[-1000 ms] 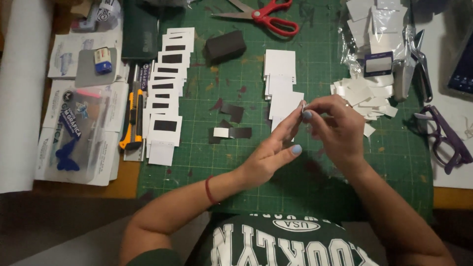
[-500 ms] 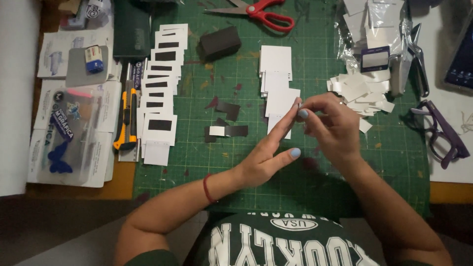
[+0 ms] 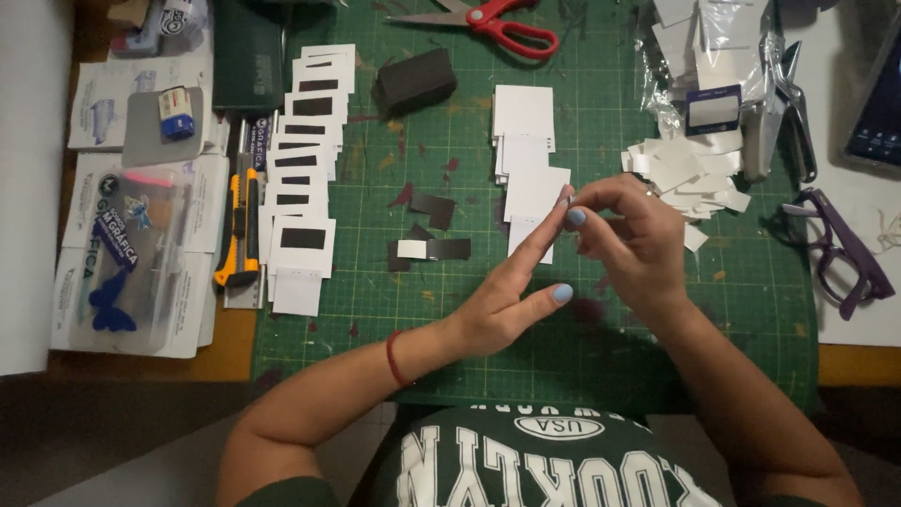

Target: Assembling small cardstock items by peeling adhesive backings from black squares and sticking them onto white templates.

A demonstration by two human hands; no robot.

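While both hands are held over the green cutting mat (image 3: pixel 601 347), a tiny thing is pinched between them. The left hand (image 3: pixel 511 300) is stretched out long, and its fingers point up and to the right. The right hand (image 3: pixel 624 235) is curled, with its fingertips pressed together at the very tip of the left fingers. The two hands are touching there. What is squeezed between them is too small to be made out, so which way it points cannot be told.

Just behind the fingertips, a pile of white square cards (image 3: pixel 527 160) is laid on the mat, with its long side running away from the person. To the left, a long row of white frames with dark windows (image 3: pixel 305 178) is laid the same way. Small dark strips (image 3: pixel 432 230) are scattered between the row and the pile, lying mostly sideways. A yellow knife (image 3: pixel 240 230) is set beside the row, pointing up and down. Red scissors (image 3: pixel 497 23) are seen at the top, and purple glasses (image 3: pixel 840 253) are placed well off to the right. A heap of white scraps (image 3: pixel 680 174) is found near the right hand.
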